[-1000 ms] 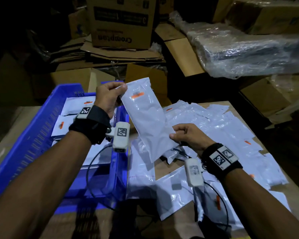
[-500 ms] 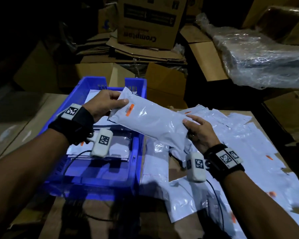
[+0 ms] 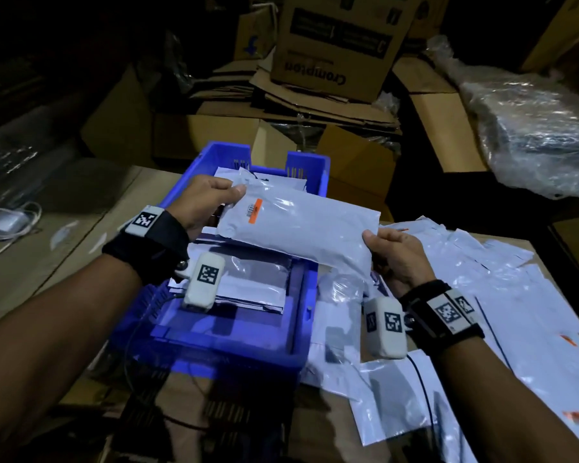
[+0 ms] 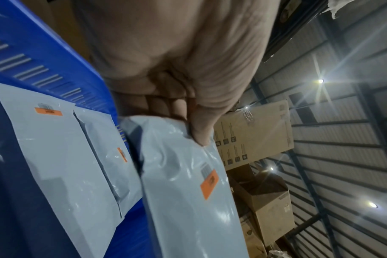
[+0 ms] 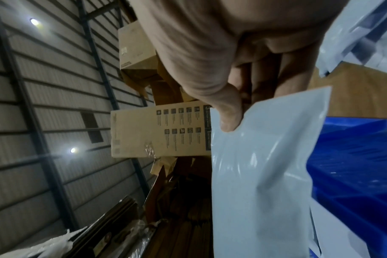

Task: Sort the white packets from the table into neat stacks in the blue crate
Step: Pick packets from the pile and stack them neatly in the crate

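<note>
I hold one white packet (image 3: 298, 225) with an orange label flat between both hands, above the right side of the blue crate (image 3: 310, 279). My left hand (image 3: 211, 198) pinches its far-left end, thumb on top, as the left wrist view shows (image 4: 188, 136). My right hand (image 3: 391, 255) pinches its near-right corner, thumb on top (image 5: 230, 120). The packet (image 4: 188, 200) (image 5: 261, 174) hangs over stacked white packets (image 3: 248, 282) lying in the crate (image 4: 44, 57). More stacked packets (image 4: 62, 157) show beside it. A heap of loose white packets (image 3: 502, 295) covers the table (image 3: 81, 235) to the right.
Cardboard boxes (image 3: 335, 45) and flattened cardboard are piled behind the crate. A plastic-wrapped bundle (image 3: 532, 135) lies at the back right. A white charger with cable (image 3: 4, 222) sits at the far left. Wrist-camera cables run over the crate's near wall.
The packet has swung from nearly upright to lying flat and moved left over the crate. Both hands moved with it, and my right hand now grips its corner.
</note>
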Available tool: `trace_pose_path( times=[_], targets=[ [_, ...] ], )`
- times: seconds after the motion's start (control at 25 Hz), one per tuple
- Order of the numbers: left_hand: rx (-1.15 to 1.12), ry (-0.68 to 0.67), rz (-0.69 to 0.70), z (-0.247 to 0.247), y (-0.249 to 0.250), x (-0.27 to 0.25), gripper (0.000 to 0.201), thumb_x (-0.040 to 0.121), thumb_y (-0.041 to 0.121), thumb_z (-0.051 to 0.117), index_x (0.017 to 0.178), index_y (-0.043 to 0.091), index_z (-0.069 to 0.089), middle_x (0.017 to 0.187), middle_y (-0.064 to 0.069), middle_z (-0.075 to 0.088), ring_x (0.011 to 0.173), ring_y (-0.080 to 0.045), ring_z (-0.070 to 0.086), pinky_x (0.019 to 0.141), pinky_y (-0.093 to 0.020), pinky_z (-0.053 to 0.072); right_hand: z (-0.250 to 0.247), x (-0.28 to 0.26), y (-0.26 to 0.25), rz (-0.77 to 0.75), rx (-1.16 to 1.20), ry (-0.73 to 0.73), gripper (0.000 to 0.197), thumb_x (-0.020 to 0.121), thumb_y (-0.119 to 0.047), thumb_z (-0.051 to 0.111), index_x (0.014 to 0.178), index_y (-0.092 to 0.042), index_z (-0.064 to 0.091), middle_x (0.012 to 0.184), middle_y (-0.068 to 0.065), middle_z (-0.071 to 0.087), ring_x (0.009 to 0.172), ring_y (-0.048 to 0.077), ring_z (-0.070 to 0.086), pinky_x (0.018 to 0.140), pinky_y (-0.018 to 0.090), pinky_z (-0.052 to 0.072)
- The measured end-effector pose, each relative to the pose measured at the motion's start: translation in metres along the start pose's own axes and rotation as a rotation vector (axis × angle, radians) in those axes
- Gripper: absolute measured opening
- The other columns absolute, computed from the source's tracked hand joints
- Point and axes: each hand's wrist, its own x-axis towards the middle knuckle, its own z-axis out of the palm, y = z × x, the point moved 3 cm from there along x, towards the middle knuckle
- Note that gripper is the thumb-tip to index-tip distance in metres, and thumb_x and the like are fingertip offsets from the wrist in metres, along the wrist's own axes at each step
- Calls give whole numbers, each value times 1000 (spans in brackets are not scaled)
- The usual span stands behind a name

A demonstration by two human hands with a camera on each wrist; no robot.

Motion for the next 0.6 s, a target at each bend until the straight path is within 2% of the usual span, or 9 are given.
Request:
trace_pose_path(
  times=[0.08,0.12,0.16,0.24,0.28,0.36,0.44,0.52,0.6],
  targets=[
    [-7,18,1,-11,-1,-1,31,92,22,65,96,-8,65,84,-16,62,65,-22,56,63,-30,44,12,1,-3,-3,-2,5,12,84,-5,71,88,5,65,95,26,65,85,35,57,80,48,47],
    [-13,22,0,-18,-2,-2,37,91,23,67,99,-13,62,87,-19,62,71,-25,56,66,-33,44,18,1,-4,1,-27,-3,12,84,-4,71,89,5,66,93,26,66,84,35,60,82,49,48],
    [-22,23,0,-24,-3,-1,40,89,24,68,99,-14,61,90,-22,61,77,-29,55,71,-38,44,24,2,-5,-14,-69,-20,11,85,-3,70,91,5,65,89,23,68,81,32,62,79,45,49],
    [-44,34,6,-38,-3,-1,30,90,21,67,94,-9,65,93,-24,64,83,-31,56,77,-44,44,42,2,-16,-104,-263,-50,15,87,-1,68,101,-1,63,86,12,65,78,22,62,74,38,49],
    [-42,45,9,-46,-2,-2,23,92,18,65,92,-5,66,90,-22,67,81,-29,60,77,-44,48,53,2,-22,-166,-443,-54,28,88,-5,69,114,-5,58,97,10,62,88,21,60,77,38,49],
    [-33,52,24,-59,0,-4,16,93,16,62,94,1,68,86,-13,73,75,-25,66,73,-40,57,79,0,-43,-330,-918,-56,58,86,-20,73,137,-11,47,129,8,55,117,24,54,97,44,47],
    [-19,34,39,-69,1,-6,20,93,17,62,101,0,68,95,-15,73,78,-23,69,76,-41,58,116,-5,-61,-516,-1207,-154,59,88,-31,69,140,-14,47,139,7,54,127,27,50,103,44,42],
    [8,20,59,-78,-1,-7,26,93,17,62,108,-4,67,98,-17,72,79,-21,70,75,-38,58,156,-2,-65,-498,-1292,-323,54,92,-40,63,139,-18,49,131,3,59,123,24,53,103,43,42],
    [30,28,98,-89,-2,-11,29,93,15,61,109,-8,65,98,-19,72,78,-21,70,70,-34,58,190,5,-57,-424,-1306,-449,50,93,-42,61,136,-20,51,109,-3,60,106,21,56,99,40,44]
  ],
)
